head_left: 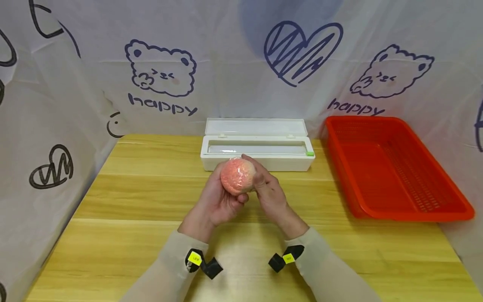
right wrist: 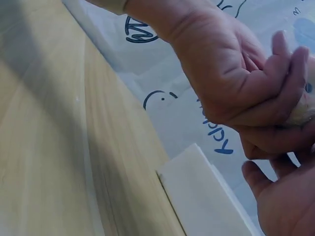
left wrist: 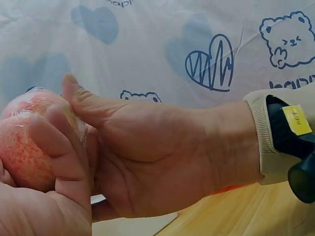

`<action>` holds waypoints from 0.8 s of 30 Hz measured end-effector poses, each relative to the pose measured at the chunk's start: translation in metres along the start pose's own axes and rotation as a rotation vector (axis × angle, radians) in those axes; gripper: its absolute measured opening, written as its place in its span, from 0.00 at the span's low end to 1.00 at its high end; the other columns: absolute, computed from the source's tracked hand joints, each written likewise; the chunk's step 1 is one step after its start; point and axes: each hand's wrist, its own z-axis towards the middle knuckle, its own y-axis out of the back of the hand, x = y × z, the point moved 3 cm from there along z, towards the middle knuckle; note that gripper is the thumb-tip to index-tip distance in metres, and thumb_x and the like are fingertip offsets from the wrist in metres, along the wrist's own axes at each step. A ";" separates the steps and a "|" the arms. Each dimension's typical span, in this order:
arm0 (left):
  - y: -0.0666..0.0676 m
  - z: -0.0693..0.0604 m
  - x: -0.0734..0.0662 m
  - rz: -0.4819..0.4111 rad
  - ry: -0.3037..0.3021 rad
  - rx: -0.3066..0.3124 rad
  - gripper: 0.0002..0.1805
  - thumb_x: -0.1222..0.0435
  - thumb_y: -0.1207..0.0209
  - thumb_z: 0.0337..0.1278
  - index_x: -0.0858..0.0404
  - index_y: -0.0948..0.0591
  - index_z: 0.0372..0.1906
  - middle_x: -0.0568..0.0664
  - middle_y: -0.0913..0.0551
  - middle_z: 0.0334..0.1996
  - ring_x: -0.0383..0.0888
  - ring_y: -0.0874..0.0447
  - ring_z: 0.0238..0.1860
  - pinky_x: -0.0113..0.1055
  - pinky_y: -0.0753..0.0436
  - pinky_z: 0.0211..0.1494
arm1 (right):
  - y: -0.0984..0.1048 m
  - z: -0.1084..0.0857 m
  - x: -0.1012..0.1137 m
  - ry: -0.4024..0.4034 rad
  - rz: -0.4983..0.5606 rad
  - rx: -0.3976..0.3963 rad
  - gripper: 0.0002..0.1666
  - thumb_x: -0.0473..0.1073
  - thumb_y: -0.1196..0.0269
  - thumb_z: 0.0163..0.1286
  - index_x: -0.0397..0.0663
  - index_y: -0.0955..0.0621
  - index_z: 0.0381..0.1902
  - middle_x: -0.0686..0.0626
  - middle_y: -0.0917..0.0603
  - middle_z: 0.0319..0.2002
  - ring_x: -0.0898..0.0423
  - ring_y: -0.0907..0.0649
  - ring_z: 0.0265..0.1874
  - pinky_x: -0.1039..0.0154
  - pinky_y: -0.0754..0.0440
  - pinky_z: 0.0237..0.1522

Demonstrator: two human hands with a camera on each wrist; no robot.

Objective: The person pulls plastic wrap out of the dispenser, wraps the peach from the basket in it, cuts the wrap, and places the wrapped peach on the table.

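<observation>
A pinkish-red and cream peach [head_left: 237, 176], wrapped in shiny clear film, is held up over the table in front of the white box. My left hand [head_left: 219, 203] grips it from the left and below, fingers curled around it. On its right side, my right hand [head_left: 271, 193] pinches the film-covered surface with thumb and fingers. Wrinkled film on the peach [left wrist: 24, 152] catches light in the left wrist view, beside the right thumb. In the right wrist view most of the peach is hidden behind fingers or cut off by the frame edge.
Behind the hands stands a white cling film dispenser [head_left: 260, 163], its lid [head_left: 256, 126] raised, with a green slider [head_left: 310, 154] at its right end. A red plastic basket [head_left: 411, 216] sits at the right of the wooden table [head_left: 124, 201]. A printed white curtain hangs behind.
</observation>
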 end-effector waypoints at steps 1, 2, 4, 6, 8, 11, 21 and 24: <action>0.000 0.000 0.000 0.013 -0.009 -0.015 0.27 0.40 0.58 0.78 0.58 0.24 0.53 0.50 0.15 0.29 0.38 0.16 0.17 0.23 0.21 0.20 | 0.000 0.001 0.000 -0.022 0.045 -0.018 0.53 0.78 0.58 0.74 0.45 0.31 0.79 0.42 0.28 0.77 0.51 0.28 0.73 0.58 0.26 0.72; 0.000 0.000 0.000 0.039 -0.028 -0.035 0.28 0.39 0.59 0.78 0.58 0.25 0.55 0.50 0.15 0.30 0.38 0.16 0.18 0.24 0.20 0.21 | 0.001 0.002 0.000 -0.051 0.100 -0.039 0.51 0.76 0.60 0.77 0.44 0.31 0.79 0.42 0.27 0.76 0.51 0.27 0.73 0.58 0.26 0.72; 0.000 0.002 0.001 0.119 -0.092 -0.071 0.30 0.39 0.61 0.79 0.60 0.27 0.60 0.52 0.15 0.34 0.39 0.15 0.20 0.25 0.18 0.24 | 0.003 0.004 0.000 -0.124 0.224 -0.094 0.47 0.73 0.63 0.82 0.43 0.30 0.78 0.42 0.28 0.76 0.51 0.26 0.74 0.60 0.24 0.71; 0.001 0.005 0.004 0.260 -0.180 -0.141 0.30 0.41 0.62 0.81 0.61 0.29 0.63 0.53 0.16 0.39 0.40 0.14 0.23 0.27 0.16 0.26 | 0.003 0.007 0.000 -0.201 0.370 -0.156 0.46 0.72 0.64 0.84 0.43 0.29 0.77 0.41 0.28 0.76 0.50 0.24 0.71 0.62 0.20 0.65; 0.002 0.008 0.007 0.473 -0.310 -0.211 0.28 0.44 0.63 0.84 0.64 0.31 0.64 0.56 0.19 0.43 0.42 0.16 0.25 0.30 0.15 0.28 | 0.001 0.008 0.000 -0.279 0.452 -0.190 0.46 0.73 0.61 0.82 0.44 0.30 0.77 0.41 0.28 0.74 0.50 0.22 0.65 0.65 0.17 0.53; 0.002 0.009 0.009 0.790 -0.495 -0.329 0.24 0.49 0.62 0.87 0.65 0.31 0.62 0.60 0.21 0.49 0.45 0.18 0.28 0.36 0.14 0.30 | -0.005 0.009 0.002 -0.359 0.456 -0.217 0.41 0.70 0.55 0.83 0.41 0.29 0.72 0.45 0.26 0.65 0.54 0.22 0.56 0.65 0.18 0.45; 0.001 0.005 0.008 1.184 -0.653 -0.428 0.23 0.49 0.61 0.87 0.64 0.29 0.58 0.61 0.28 0.50 0.49 0.23 0.25 0.41 0.17 0.26 | 0.008 0.006 0.001 -0.355 -0.392 -0.417 0.43 0.68 0.57 0.81 0.40 0.10 0.34 0.39 0.12 0.37 0.49 0.20 0.36 0.58 0.24 0.39; 0.003 0.005 0.008 1.192 -0.660 -0.410 0.22 0.50 0.61 0.87 0.65 0.29 0.56 0.61 0.27 0.47 0.49 0.23 0.23 0.41 0.18 0.25 | 0.010 0.006 0.000 -0.365 -0.420 -0.353 0.44 0.69 0.59 0.81 0.42 0.11 0.34 0.40 0.12 0.35 0.48 0.19 0.35 0.56 0.20 0.37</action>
